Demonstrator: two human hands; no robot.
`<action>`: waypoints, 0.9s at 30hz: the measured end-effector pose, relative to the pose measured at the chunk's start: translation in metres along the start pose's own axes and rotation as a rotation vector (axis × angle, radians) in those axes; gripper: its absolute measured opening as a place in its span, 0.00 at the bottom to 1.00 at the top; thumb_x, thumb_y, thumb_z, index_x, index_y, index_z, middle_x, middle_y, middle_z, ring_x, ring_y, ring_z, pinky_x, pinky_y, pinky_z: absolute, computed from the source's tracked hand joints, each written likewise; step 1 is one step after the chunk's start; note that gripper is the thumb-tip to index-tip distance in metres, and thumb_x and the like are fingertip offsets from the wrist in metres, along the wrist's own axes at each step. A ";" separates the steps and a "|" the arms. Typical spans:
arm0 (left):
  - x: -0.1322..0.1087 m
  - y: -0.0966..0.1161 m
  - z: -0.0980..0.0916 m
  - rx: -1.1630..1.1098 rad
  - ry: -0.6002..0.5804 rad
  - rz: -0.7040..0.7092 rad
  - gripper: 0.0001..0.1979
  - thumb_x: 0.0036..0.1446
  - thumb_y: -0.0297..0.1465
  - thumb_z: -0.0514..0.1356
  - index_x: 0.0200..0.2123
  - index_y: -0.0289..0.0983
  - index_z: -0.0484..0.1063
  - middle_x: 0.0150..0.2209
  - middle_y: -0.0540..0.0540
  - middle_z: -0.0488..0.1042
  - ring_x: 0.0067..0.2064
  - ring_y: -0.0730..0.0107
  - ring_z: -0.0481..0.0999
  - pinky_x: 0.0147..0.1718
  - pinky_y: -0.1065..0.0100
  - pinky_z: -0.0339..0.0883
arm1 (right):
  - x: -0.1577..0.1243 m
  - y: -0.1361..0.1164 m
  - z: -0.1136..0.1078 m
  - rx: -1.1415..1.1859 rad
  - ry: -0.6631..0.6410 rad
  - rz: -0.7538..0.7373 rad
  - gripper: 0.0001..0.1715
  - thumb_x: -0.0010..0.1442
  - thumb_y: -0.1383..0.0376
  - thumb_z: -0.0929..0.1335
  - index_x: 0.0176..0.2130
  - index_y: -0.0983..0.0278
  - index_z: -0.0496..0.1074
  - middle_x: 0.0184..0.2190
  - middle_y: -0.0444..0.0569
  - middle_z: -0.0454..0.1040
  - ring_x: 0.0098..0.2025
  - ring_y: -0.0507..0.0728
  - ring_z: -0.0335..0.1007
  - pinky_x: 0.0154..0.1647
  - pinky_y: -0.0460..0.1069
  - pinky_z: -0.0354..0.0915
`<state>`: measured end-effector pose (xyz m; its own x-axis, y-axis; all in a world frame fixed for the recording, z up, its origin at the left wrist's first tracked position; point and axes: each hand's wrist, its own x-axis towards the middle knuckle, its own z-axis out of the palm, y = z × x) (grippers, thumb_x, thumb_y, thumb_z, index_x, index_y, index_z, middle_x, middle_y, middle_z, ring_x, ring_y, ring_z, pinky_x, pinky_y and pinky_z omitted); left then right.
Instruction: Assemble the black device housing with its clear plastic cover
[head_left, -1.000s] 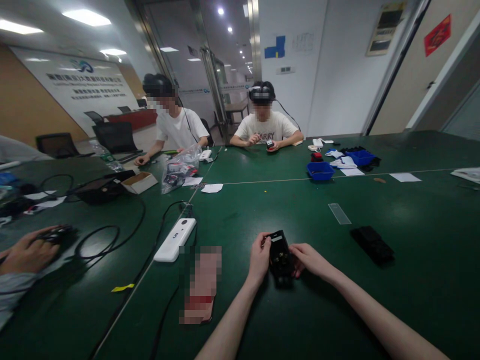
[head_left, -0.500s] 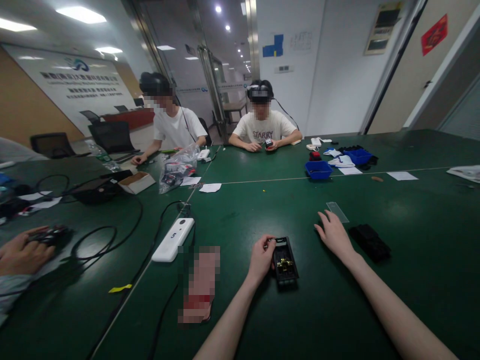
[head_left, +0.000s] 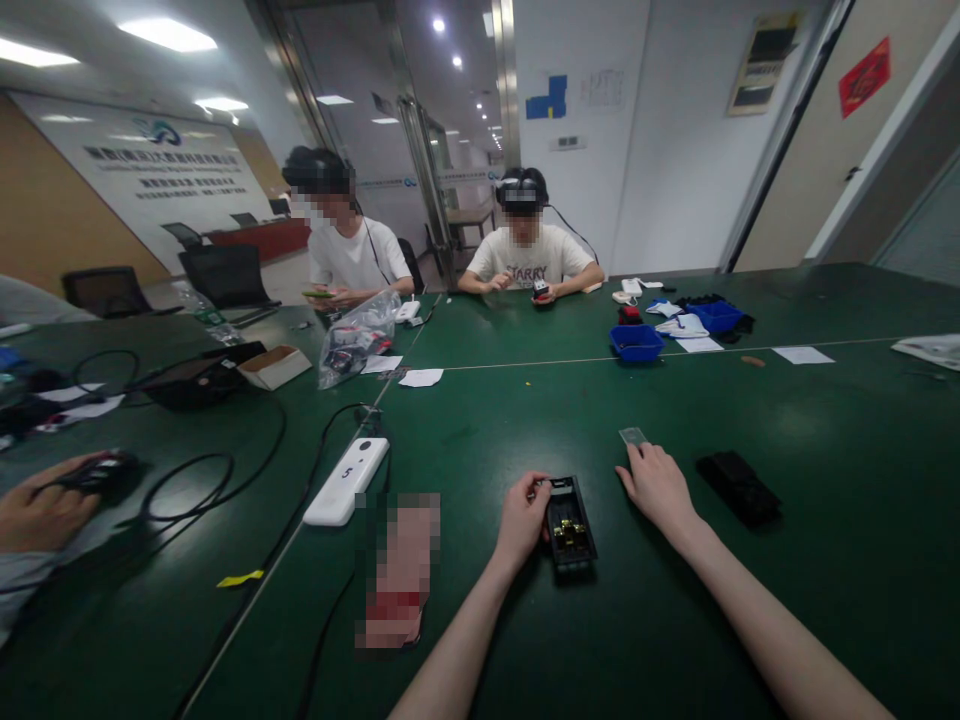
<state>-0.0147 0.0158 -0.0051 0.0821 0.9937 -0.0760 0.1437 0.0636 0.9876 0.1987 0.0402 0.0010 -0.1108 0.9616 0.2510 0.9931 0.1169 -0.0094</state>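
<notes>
My left hand (head_left: 523, 517) is closed on the upper left edge of a black open-topped plastic case (head_left: 570, 570), which lies on the green table. Gold-coloured metal parts (head_left: 570, 532) show inside the case. To the right, my right hand (head_left: 658, 487) has its fingers on a small clear plastic strip (head_left: 633, 436). Only the strip's far end sticks out past the fingertips; the rest is hidden under the hand. A black fabric pouch (head_left: 739, 487) lies to the right of that hand.
A white power bank marked 5 (head_left: 347, 482) and a pixelated pinkish object (head_left: 405, 560) lie left of my arm. Black cables run nearby. Another person's hand (head_left: 56, 505) holds a dark item at far left. Across the table (head_left: 480, 430) sit two people, near a blue tray (head_left: 637, 343).
My right hand has come down onto the clear strip and shifted it left and toward me. My left hand stays on the case. Across the table, the people's hands have moved.
</notes>
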 end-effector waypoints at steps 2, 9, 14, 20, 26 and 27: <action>0.000 0.000 0.000 -0.007 -0.004 -0.004 0.13 0.54 0.39 0.53 0.36 0.34 0.67 0.22 0.53 0.66 0.14 0.80 0.63 0.10 0.78 0.54 | -0.001 -0.006 0.001 0.029 0.038 -0.006 0.25 0.59 0.60 0.60 0.52 0.72 0.63 0.46 0.65 0.68 0.47 0.65 0.65 0.44 0.56 0.62; 0.000 0.002 0.000 -0.001 -0.003 -0.015 0.13 0.54 0.39 0.53 0.36 0.34 0.67 0.22 0.53 0.66 0.14 0.79 0.63 0.10 0.77 0.54 | -0.003 -0.011 0.009 0.112 -0.001 -0.069 0.22 0.61 0.66 0.58 0.53 0.71 0.63 0.45 0.62 0.71 0.46 0.64 0.66 0.46 0.57 0.62; -0.001 0.005 0.001 -0.009 -0.005 -0.021 0.15 0.55 0.41 0.51 0.35 0.34 0.67 0.21 0.53 0.66 0.13 0.79 0.63 0.11 0.76 0.54 | -0.008 -0.025 0.000 0.083 -0.058 -0.153 0.22 0.58 0.74 0.58 0.52 0.70 0.64 0.44 0.60 0.72 0.43 0.61 0.68 0.44 0.54 0.64; -0.002 0.006 0.000 -0.003 -0.008 -0.020 0.15 0.56 0.41 0.51 0.35 0.35 0.67 0.19 0.54 0.67 0.13 0.79 0.63 0.12 0.76 0.56 | -0.012 -0.036 -0.006 0.129 -0.086 -0.211 0.24 0.54 0.76 0.59 0.50 0.68 0.65 0.44 0.58 0.72 0.45 0.60 0.67 0.45 0.52 0.64; -0.001 0.005 0.001 -0.003 -0.009 -0.019 0.14 0.56 0.40 0.51 0.35 0.35 0.67 0.19 0.54 0.67 0.12 0.78 0.63 0.11 0.76 0.55 | -0.010 -0.029 0.007 0.095 0.024 -0.196 0.22 0.60 0.66 0.59 0.54 0.68 0.62 0.51 0.60 0.67 0.52 0.62 0.62 0.51 0.55 0.60; -0.001 0.004 0.001 -0.002 -0.010 -0.020 0.14 0.56 0.40 0.51 0.35 0.35 0.67 0.19 0.54 0.67 0.12 0.78 0.63 0.11 0.76 0.55 | -0.010 -0.028 0.009 0.087 0.017 -0.202 0.22 0.61 0.65 0.58 0.54 0.68 0.62 0.50 0.60 0.68 0.51 0.62 0.63 0.50 0.55 0.61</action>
<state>-0.0135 0.0153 -0.0008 0.0892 0.9912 -0.0973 0.1434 0.0839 0.9861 0.1714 0.0300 -0.0099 -0.3062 0.9120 0.2728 0.9435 0.3289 -0.0404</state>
